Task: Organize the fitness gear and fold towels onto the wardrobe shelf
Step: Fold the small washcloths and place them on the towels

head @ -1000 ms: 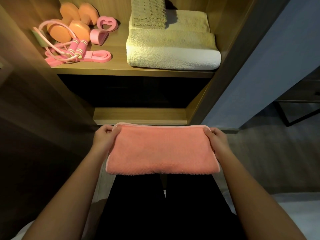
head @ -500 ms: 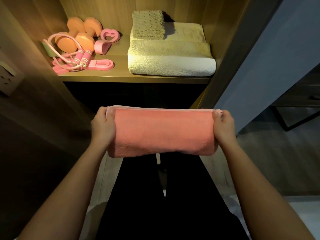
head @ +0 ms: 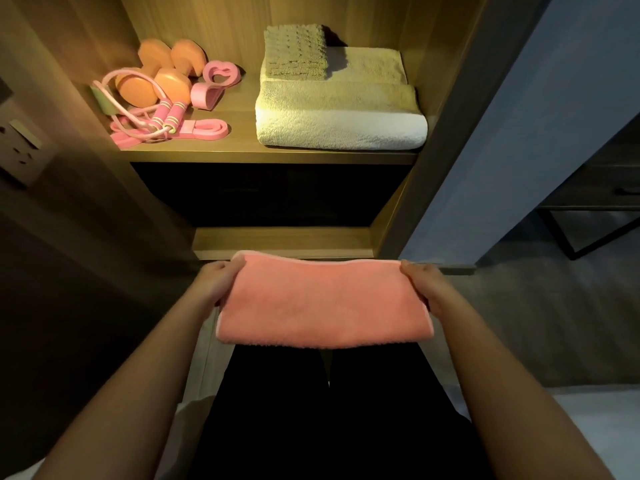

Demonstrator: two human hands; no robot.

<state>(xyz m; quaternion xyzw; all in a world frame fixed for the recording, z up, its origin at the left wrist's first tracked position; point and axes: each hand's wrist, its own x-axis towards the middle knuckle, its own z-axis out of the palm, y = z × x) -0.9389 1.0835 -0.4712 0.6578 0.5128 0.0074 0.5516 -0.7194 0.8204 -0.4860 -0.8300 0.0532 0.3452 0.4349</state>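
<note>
A home bedroom: wooden wardrobe shelf with folded towels, wall socket, carpeted floor.

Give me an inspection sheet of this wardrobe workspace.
Surface: wooden shelf, lit, holding gear left and towels right.
Job's things: folded pink towel held before the wardrobe, not yet shelved; orange dumbbells, skipping rope, pink band grouped; small towel atop cream towel.
Clutter: nothing seen.
Grippers: left hand and right hand each grip one end of the pink towel.
Cables: nothing seen.
Surroundings: wall socket at left; dark furniture at right.
</note>
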